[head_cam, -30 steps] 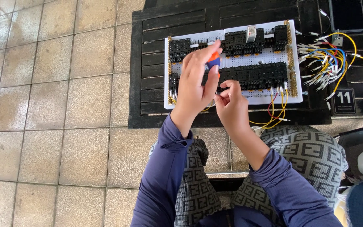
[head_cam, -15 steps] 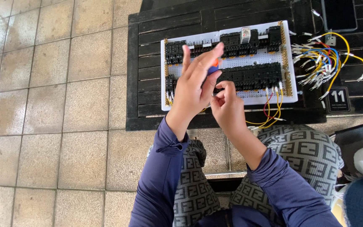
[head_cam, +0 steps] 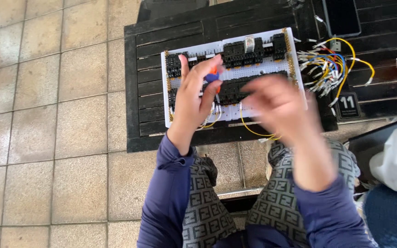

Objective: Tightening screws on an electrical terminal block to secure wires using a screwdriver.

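Centrally, white wiring board [head_cam: 258, 69] w/ black relay blocks on dark slatted table [head_cam: 143, 92], left hand [head_cam: 194, 98] fingers pinching orange-blue screwdriver [head_cam: 213, 76], right hand [head_cam: 279, 108] at 3 o'clock, blurred, fingers' spread can't tell, loose wire bundle [head_cam: 329, 69] at 2 o'clock.

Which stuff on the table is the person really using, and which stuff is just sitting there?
In use:
left hand
small orange-and-blue screwdriver
white board with black blocks
blurred right hand above the board
yellow wires on the board

Lying about:
loose bundle of coloured wires
black phone
small black number tag

Tiled patio turned electronics workbench: slatted black table [head_cam: 143, 92], wired breadboard [head_cam: 263, 73], loose jumper wires [head_cam: 331, 69].
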